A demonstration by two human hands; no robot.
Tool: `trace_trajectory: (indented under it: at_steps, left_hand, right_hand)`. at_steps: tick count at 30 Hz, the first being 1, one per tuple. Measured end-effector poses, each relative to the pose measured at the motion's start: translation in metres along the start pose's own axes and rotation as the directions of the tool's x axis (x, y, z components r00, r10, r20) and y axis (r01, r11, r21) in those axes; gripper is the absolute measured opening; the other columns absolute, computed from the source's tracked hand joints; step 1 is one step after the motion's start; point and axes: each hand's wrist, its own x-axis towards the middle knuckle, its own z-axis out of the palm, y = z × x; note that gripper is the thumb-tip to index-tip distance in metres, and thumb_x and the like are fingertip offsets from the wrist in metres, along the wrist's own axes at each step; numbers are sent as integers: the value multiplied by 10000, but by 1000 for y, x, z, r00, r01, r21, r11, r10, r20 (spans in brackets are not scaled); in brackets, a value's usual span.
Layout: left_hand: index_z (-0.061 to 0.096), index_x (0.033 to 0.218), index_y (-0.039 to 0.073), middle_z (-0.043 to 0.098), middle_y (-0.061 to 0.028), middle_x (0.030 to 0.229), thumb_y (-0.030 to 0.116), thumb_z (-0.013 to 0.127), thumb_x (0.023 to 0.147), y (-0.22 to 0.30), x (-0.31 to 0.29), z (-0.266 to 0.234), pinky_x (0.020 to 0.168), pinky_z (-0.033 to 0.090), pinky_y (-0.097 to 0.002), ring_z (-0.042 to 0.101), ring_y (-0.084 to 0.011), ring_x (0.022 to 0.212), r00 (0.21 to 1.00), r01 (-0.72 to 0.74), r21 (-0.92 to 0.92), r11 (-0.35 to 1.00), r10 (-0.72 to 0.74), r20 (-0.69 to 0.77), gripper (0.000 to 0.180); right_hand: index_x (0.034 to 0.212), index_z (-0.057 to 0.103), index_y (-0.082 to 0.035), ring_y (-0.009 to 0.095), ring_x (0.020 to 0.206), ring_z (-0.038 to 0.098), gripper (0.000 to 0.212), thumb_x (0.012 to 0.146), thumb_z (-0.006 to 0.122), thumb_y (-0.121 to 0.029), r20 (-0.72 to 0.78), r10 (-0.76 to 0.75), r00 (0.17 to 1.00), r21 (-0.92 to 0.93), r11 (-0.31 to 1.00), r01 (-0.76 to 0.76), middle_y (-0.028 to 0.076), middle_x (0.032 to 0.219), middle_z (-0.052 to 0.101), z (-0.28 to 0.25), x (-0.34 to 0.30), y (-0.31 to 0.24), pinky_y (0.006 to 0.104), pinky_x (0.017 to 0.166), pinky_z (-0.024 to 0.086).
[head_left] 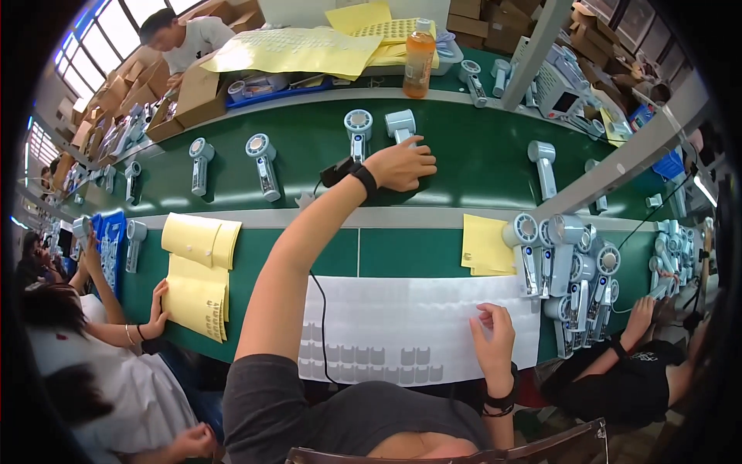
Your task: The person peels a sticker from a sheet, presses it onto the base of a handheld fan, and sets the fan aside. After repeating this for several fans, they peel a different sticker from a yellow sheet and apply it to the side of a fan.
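One pale-blue handheld fan (pixel 400 121): on green belt (pixel 473 166), at left hand (pixel 399 165); likely light, rigid, smooth; best held by handle.
Left hand: fingers extended; whether they pinch, not visible.
Right hand (pixel 495 334): loosely spread, above white sheet (pixel 429 309).
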Motion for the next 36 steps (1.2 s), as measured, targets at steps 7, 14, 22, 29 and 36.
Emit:
trace_trajectory:
  at_steps: [7, 14, 22, 29, 36]
  left_hand:
    - [427, 1371, 82, 383, -169, 1464, 216, 674, 813, 54, -60, -33, 1146, 221, -570, 354, -334, 1373, 663, 459, -462, 759, -639, -391, 625]
    - [338, 1391, -31, 423, -231, 1360, 252, 774, 787, 64, -210, -17, 993, 401, -521, 446, -393, 1218, 200, 931, -227, 287, -919, -341, 797]
    - [477, 1224, -45, 555, -184, 1114, 272, 792, 778, 72, -173, 9, 865, 471, -454, 547, -371, 1033, -92, 947, -319, -33, -981, -172, 632]
    - [520, 1110, -16, 550, -147, 1018, 214, 790, 769, 95, -157, 18, 794, 475, -435, 558, -330, 957, -73, 937, -348, 36, -952, -297, 492]
    - [523, 1095, -12, 533, -141, 1006, 137, 788, 755, 95, -151, 17, 783, 480, -414, 565, -324, 942, -31, 899, -424, 114, -946, -322, 457]
  right_hand:
    - [1100, 607, 0, 207, 802, 620, 298, 822, 702, -46, 186, 121, 975, 65, 989, -135, 108, 886, 633, -23, 2, -25, 305, 750, 499]
    - [1079, 615, -5, 184, 783, 629, 257, 840, 696, -53, 304, -316, 899, 170, 946, 275, 99, 875, 655, -25, 93, -126, 297, 709, 494]
    - [1179, 543, 1, 202, 674, 612, 465, 832, 749, -229, -88, -415, 905, -99, 908, 407, 138, 802, 620, 184, 261, -49, 321, 631, 495]
    - [1175, 572, 20, 127, 719, 606, 385, 906, 673, -236, 202, -99, 974, 209, 976, 56, 76, 865, 643, 180, 267, -7, 259, 618, 496]
    - [1196, 606, 45, 198, 738, 626, 415, 875, 673, -210, 247, -3, 969, 402, 910, -100, 134, 919, 661, 160, 261, -13, 337, 705, 519]
